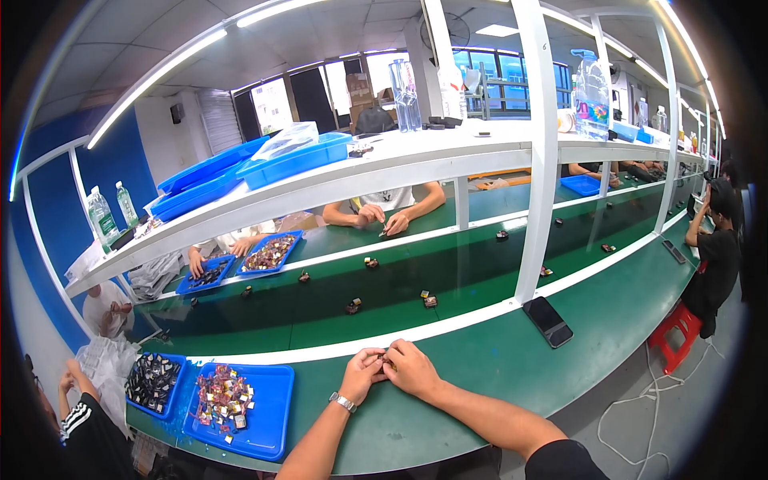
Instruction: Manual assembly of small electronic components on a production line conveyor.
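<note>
My left hand (363,375) and my right hand (410,369) meet over the green table, fingertips pinched together. Between them is a small dark piece, mostly covered by the fingers, so its kind does not show. A metal-banded watch sits on my left wrist. Left of my hands lies a blue tray (276,400) with a heap of small reddish-brown wired parts (224,400) that have pale yellow and white blocks. Beyond it, a smaller blue tray (178,406) holds many small black pieces (154,379).
A black phone (548,322) lies right of my hands. Past a white rail, a green conveyor belt (384,316) carries scattered small parts. White posts (538,160) hold a shelf with bottles and blue trays. Co-workers sit across and at both sides; a red stool (677,340) stands right.
</note>
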`<action>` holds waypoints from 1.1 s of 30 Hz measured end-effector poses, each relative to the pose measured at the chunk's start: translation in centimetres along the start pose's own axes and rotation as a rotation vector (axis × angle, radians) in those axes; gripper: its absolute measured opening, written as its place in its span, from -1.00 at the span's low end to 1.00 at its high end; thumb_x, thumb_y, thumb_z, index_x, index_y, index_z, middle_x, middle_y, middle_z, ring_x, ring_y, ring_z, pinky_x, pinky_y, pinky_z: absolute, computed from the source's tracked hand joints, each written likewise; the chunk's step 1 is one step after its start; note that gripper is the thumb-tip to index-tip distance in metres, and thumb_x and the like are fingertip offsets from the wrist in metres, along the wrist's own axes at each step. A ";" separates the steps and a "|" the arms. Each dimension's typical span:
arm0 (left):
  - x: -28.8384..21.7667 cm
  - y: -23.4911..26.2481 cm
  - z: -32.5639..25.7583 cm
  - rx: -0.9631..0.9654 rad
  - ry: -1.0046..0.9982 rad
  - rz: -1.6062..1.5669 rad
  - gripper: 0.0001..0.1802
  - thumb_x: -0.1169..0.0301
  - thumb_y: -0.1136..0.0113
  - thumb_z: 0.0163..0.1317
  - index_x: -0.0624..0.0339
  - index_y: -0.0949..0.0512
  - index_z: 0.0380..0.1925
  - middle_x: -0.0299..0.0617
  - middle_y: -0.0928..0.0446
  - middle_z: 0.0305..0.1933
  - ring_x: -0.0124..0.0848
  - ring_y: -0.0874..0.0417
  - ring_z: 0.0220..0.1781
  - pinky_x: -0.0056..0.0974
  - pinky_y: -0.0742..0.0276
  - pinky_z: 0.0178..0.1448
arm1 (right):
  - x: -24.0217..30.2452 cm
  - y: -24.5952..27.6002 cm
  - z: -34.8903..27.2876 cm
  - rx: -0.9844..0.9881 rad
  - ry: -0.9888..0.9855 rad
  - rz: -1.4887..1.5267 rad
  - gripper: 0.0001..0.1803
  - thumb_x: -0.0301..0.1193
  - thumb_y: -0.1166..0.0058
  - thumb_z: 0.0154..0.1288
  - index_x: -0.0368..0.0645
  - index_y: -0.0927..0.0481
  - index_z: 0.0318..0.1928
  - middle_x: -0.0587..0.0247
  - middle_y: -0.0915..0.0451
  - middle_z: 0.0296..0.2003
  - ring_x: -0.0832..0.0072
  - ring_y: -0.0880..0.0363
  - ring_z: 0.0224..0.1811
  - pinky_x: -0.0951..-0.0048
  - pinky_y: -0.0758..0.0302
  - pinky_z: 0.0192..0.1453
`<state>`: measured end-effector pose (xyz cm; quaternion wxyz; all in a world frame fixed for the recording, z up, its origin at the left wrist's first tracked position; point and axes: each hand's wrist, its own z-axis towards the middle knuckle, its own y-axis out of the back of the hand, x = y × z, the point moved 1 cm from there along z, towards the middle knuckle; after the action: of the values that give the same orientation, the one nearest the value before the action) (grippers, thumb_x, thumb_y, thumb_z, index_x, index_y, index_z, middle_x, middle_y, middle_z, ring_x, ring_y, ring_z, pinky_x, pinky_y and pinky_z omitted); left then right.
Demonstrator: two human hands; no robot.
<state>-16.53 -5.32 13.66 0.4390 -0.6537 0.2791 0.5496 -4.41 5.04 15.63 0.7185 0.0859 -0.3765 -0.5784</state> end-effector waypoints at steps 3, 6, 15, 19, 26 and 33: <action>0.1 -0.1 -0.1 -0.040 0.013 0.013 -0.77 0.57 0.01 0.38 0.26 -0.40 0.02 -0.16 -0.59 -0.05 -0.43 -0.65 -0.06 -0.24 -0.65 0.03 | -0.1 0.0 0.1 0.023 -0.009 0.018 -0.82 -0.47 -0.22 0.05 -0.20 -0.52 -0.33 0.19 -0.49 -0.24 0.23 -0.55 -0.17 0.27 -0.57 -0.19; 0.2 0.1 -0.2 -0.038 0.018 -0.007 -0.76 0.58 0.02 0.38 0.25 -0.39 0.03 -0.16 -0.59 -0.04 -0.42 -0.64 -0.05 -0.22 -0.65 0.04 | 0.2 0.3 0.1 -0.003 0.077 -0.036 -0.80 -0.48 -0.23 0.04 -0.20 -0.51 -0.30 0.20 -0.48 -0.25 0.25 -0.53 -0.17 0.29 -0.57 -0.20; 0.0 0.0 -0.1 -0.002 0.023 -0.069 -0.73 0.62 0.07 0.36 0.27 -0.36 0.05 -0.17 -0.58 -0.04 -0.42 -0.64 -0.04 -0.22 -0.65 0.07 | -0.3 -0.2 -0.3 -0.004 0.171 -0.158 -0.81 -0.49 -0.20 0.06 -0.20 -0.54 -0.27 0.25 -0.48 -0.26 0.32 -0.51 -0.19 0.35 -0.58 -0.21; 0.2 0.2 -0.1 -0.013 0.013 -0.044 -0.72 0.63 0.09 0.37 0.25 -0.35 0.06 -0.16 -0.58 -0.04 -0.39 -0.64 -0.05 -0.20 -0.64 0.07 | 0.0 -0.4 -0.5 -0.025 0.174 -0.186 -0.84 -0.49 -0.17 0.08 -0.20 -0.54 -0.29 0.25 -0.49 -0.27 0.34 -0.52 -0.21 0.39 -0.59 -0.26; 0.0 -0.1 -0.1 -0.022 0.009 -0.024 -0.76 0.59 0.04 0.37 0.24 -0.37 0.02 -0.16 -0.58 -0.07 -0.39 -0.64 -0.08 -0.21 -0.65 0.02 | -0.5 -0.7 -0.3 -0.025 0.164 -0.208 -0.89 -0.49 -0.16 0.09 -0.20 -0.53 -0.34 0.26 -0.50 -0.30 0.35 -0.54 -0.25 0.42 -0.60 -0.34; 0.3 -0.4 0.1 -0.120 -0.043 0.037 -0.82 0.54 -0.01 0.38 0.25 -0.39 -0.05 -0.13 -0.61 -0.15 -0.39 -0.67 -0.20 -0.24 -0.69 -0.11 | -0.3 -0.1 0.1 -0.043 0.192 -0.088 -0.87 -0.51 -0.20 0.07 -0.19 -0.57 -0.33 0.26 -0.51 -0.27 0.32 -0.54 -0.20 0.35 -0.61 -0.28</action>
<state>-16.18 -5.00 13.49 0.3947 -0.6616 0.2482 0.5873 -4.57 5.25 15.49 0.7267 0.1422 -0.2894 -0.6065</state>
